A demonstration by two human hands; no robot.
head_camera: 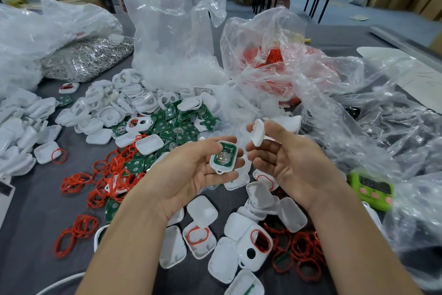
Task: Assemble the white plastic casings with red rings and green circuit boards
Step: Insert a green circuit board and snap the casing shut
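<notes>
Two hands are working just in front of the heap of green circuit boards (177, 124) — the left hand (191, 175) is cradling a white casing half (220, 170) with a board (224, 154) seated inside, fingers curled round it, while the right hand (284, 163) is pinching a white cover (258, 133) just beside it. Red rings (112, 168) are lying left-front of the heap.

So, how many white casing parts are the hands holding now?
2. A casing base with a green circuit board inside sits in the left hand; a casing cover is pinched by the right hand. None seems hidden.
</notes>
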